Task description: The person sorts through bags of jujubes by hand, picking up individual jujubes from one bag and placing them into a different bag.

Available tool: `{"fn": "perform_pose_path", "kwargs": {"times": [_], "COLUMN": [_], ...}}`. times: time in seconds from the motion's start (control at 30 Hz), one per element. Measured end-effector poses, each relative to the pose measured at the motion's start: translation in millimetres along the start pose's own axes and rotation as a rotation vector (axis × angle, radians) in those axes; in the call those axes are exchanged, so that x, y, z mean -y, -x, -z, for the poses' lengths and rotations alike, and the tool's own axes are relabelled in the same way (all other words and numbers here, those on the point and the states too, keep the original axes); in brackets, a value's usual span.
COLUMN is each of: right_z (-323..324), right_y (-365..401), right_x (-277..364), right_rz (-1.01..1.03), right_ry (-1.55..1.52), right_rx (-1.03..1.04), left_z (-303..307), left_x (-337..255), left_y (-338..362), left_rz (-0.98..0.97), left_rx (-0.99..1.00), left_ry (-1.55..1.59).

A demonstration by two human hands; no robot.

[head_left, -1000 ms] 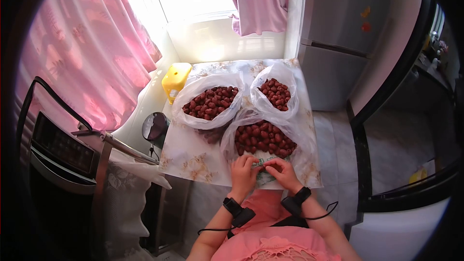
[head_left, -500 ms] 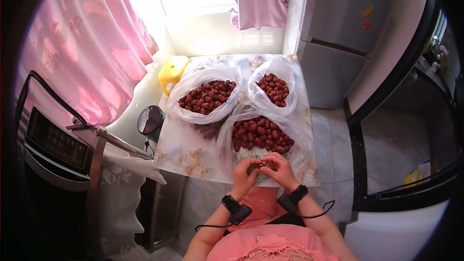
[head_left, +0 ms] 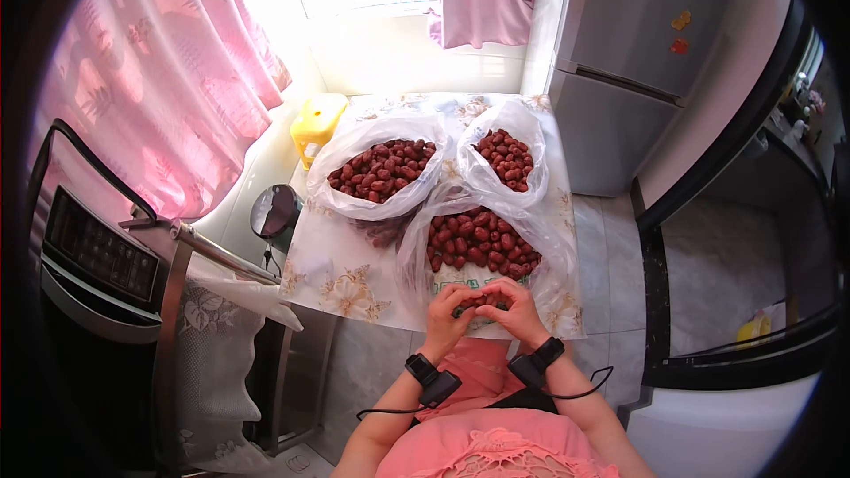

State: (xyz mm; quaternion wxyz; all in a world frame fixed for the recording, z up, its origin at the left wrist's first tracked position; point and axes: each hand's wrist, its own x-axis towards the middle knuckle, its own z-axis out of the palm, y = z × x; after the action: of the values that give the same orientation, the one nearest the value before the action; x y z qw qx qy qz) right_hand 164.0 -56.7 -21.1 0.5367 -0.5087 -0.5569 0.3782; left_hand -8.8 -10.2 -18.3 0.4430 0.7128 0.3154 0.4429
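Left hand [head_left: 445,317] and right hand [head_left: 515,312], close together, hold dates [head_left: 483,300] at the front bag [head_left: 558,250] on the bench [head_left: 329,283].

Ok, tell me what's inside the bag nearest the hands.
Dark red dates, heaped toward the back of the bag. Only the upper ones show; anything beneath them is covered.

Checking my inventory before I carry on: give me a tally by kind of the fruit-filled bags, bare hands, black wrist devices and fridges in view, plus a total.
Fruit-filled bags: 3
Bare hands: 2
Black wrist devices: 2
Fridge: 1
Total: 8
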Motion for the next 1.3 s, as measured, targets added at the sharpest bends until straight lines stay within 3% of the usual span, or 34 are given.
{"fn": "perform_pose_path", "kwargs": {"times": [1.07, 1.3], "right_z": [1.9, 0.3], "right_y": [-0.7, -2.6], "right_x": [7.9, 5.8], "right_rz": [-0.011, -0.071], "right_ry": [0.075, -0.053], "right_rx": [-0.011, -0.007], "left_z": [0.5, -2.5], "left_x": [15.6, 20.2], "left_y": [2.8, 3.0], "left_rz": [0.217, 0.254], "left_rx": [0.007, -0.034], "left_ry": [0.22, 0.359]}}
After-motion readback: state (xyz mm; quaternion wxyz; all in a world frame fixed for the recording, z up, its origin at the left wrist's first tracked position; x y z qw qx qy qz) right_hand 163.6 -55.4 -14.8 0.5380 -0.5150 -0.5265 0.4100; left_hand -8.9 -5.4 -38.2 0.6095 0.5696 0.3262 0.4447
